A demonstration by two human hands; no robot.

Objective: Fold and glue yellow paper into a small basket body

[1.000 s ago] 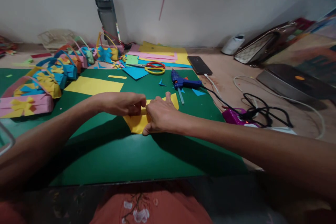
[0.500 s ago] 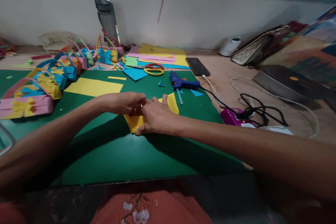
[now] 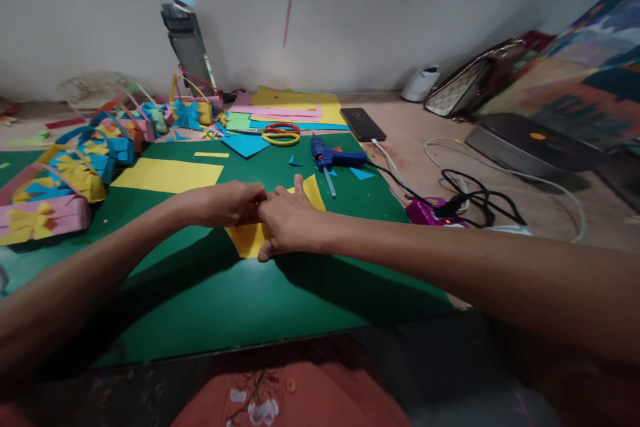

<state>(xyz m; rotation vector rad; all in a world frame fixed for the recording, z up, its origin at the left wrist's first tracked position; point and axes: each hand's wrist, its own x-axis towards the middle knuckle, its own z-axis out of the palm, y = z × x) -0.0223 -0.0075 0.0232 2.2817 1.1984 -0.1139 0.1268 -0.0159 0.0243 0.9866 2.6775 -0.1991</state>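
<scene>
A yellow sheet of paper (image 3: 246, 243) lies on the green mat (image 3: 210, 307), partly covered by both hands. My left hand (image 3: 233, 204) is closed, its fingers curled at the sheet's left part and meeting the fingers of the other hand. My right hand (image 3: 290, 219) rests over the middle of the sheet, its thumb low near the front edge and one finger raised. What the fingertips pinch is hidden, though the paper is in contact with both hands. Beyond the hands lies a second yellow sheet (image 3: 167, 175), flat on the mat.
A blue glue gun (image 3: 337, 158) lies behind the hands, its cord running to a purple power strip (image 3: 430, 211). Scissors (image 3: 281, 134), a phone (image 3: 363, 125) and stacked coloured paper (image 3: 300, 103) sit farther back. Several small paper baskets (image 3: 65, 213) line the left side.
The view has shifted slightly, so the scene sits farther left. Both hands stay on the yellow sheet, with only slight finger movement.
</scene>
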